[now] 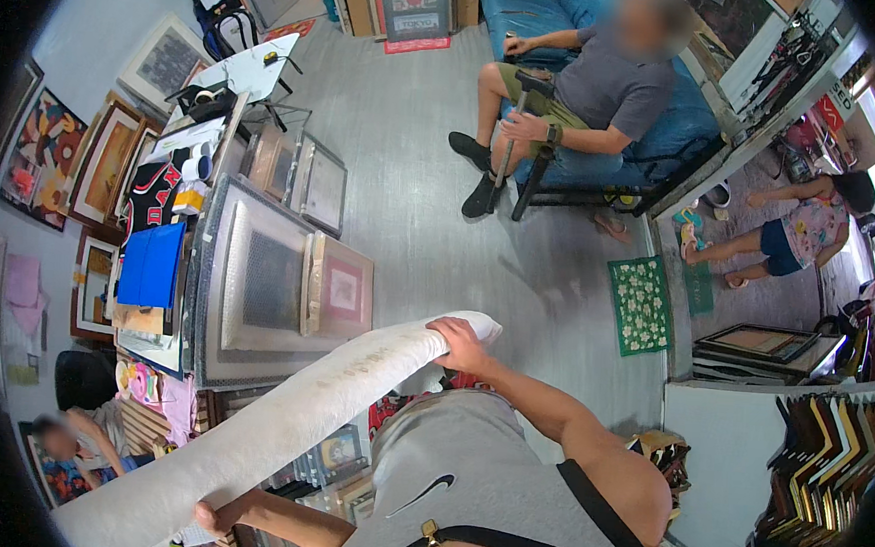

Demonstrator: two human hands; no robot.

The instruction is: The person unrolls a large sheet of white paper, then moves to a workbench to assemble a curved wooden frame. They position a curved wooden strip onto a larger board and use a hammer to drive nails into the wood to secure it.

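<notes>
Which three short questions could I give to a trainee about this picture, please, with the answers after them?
1. True or false: the left hand and the right hand both touch the long white roll.

2. Which colour is the sofa?
a) red
b) blue
c) yellow

3. Fill in: the green patterned mat lies on the ____.

Key: 1. true; 2. b; 3. floor.

A green mat (640, 304) lies near a sofa (691, 129).
</notes>
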